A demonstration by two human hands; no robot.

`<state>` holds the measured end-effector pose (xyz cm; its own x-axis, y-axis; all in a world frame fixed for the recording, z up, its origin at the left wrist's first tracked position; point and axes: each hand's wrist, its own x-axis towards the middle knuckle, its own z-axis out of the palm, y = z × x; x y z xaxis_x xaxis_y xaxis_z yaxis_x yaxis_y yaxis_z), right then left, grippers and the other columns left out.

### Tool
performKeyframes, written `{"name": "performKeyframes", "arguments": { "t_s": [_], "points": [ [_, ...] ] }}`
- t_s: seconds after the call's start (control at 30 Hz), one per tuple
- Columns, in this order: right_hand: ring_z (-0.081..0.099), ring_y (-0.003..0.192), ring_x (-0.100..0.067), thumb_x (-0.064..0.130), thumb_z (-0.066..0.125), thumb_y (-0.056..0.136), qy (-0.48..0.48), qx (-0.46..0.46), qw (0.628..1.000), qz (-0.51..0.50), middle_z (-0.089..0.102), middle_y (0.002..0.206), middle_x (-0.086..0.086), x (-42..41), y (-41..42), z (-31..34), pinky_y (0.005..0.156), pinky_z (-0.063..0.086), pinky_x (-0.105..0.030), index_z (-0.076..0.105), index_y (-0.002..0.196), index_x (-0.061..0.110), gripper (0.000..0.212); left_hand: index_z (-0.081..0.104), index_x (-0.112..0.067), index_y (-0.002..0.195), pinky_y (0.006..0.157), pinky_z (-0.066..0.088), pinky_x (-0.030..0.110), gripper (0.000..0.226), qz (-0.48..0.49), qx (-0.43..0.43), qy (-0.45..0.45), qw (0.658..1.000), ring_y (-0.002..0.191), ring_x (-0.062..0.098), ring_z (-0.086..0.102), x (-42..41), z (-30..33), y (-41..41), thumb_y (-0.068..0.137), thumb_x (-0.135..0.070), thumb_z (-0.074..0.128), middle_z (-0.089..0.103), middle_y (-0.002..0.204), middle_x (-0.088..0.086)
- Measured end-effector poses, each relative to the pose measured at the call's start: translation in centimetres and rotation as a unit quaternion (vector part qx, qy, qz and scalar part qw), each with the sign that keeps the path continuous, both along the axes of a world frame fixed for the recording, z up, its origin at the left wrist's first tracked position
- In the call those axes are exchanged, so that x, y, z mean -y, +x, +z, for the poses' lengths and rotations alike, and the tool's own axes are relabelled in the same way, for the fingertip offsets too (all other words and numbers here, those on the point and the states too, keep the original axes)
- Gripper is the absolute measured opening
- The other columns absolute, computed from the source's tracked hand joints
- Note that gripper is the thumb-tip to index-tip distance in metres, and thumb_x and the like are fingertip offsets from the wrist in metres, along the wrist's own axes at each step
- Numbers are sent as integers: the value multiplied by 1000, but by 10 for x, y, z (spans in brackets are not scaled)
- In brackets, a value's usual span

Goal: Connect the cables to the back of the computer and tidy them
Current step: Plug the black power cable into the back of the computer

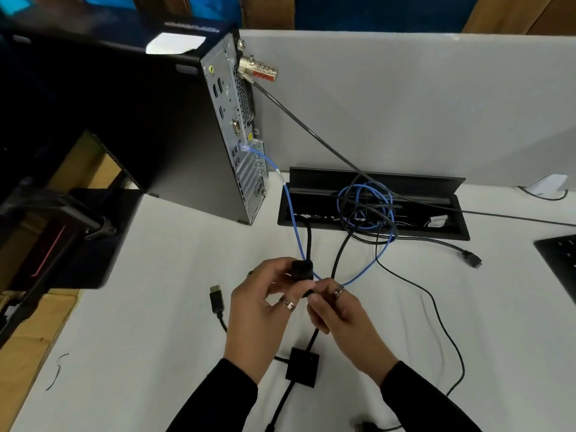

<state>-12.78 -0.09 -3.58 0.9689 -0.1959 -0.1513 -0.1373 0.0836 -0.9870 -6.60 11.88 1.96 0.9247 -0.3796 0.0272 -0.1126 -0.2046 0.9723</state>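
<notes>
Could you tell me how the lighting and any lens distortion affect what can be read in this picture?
Head view: even light on the white desk; the computer side is nearly black, its rear ports legible; the partition edge bows from the wide lens; both hands sharp, left, right.

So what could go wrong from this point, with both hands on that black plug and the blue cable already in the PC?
Two risks stand out. The blue cable, plugged into the computer, runs right past the black plug held by the left hand and right hand; lifting the plug could snag and strain it. The cables bundled in the desk tray are interlooped, so pulling slack may tighten a tangle.
</notes>
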Motion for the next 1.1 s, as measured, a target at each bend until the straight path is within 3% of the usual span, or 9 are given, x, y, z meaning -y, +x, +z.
{"name": "performKeyframes", "arguments": {
  "t_s": [0.2, 0.53, 0.73, 0.8, 0.9, 1.0, 1.1],
  "points": [
    [35, 50, -9, 7, 43, 96, 29, -11, 1000, -7, 47, 58, 1, 3, -1, 2, 53, 34, -15, 54, 80, 18, 22, 57, -45, 86, 72, 44, 3, 39, -7, 114, 55, 992, 81, -2, 64, 9, 4, -3, 76, -11, 72, 66, 92, -17],
    [37, 52, -12, 9, 45, 96, 30, -35, 999, -1, 49, 58, 2, 4, 1, -4, 54, 37, -19, 54, 83, 13, 17, 57, -43, 89, 73, 44, 4, 35, -16, 135, 74, 988, 82, -2, 64, 7, -4, 1, 76, -14, 72, 67, 86, -18],
    [58, 58, -16, 10, 50, 93, 45, -64, 997, 14, 60, 68, -5, 13, 7, -2, 57, 47, -18, 56, 92, 8, 7, 63, -37, 88, 77, 50, 15, 22, 15, 28, 26, 999, 79, 9, 66, -1, -12, 11, 76, -20, 70, 70, 85, -15],
    [63, 67, -15, 12, 46, 95, 36, -58, 998, 8, 61, 73, -3, 20, 12, 0, 63, 54, -26, 58, 94, 11, 11, 64, -36, 85, 74, 52, 17, 17, 62, -17, -9, 998, 74, 18, 66, -4, -15, 21, 73, -25, 69, 70, 77, -4],
    [63, 73, -16, 9, 46, 95, -5, -23, 1000, -21, 63, 75, -2, 36, 24, 3, 70, 59, -38, 60, 91, 16, 16, 62, -21, 86, 69, 52, 14, 14, 124, -63, -49, 989, 62, 15, 62, -5, -16, 43, 80, -9, 65, 60, 71, 11],
    [62, 74, -13, 7, 45, 95, -54, 4, 997, -50, 61, 75, -2, 53, 42, 5, 68, 59, -33, 59, 90, 15, 17, 57, 0, 96, 78, 51, 26, 14, 117, -74, -41, 990, 58, 10, 62, -4, -20, 66, 85, -8, 61, 55, 76, 16],
    [59, 74, -7, 8, 43, 96, -113, 19, 992, -55, 60, 76, 3, 64, 65, 3, 68, 57, -24, 56, 91, 19, 18, 54, 5, 102, 83, 50, 37, 24, 118, -84, -41, 989, 56, 12, 59, 2, -28, 83, 87, -12, 60, 54, 73, 13]
  ]
}}
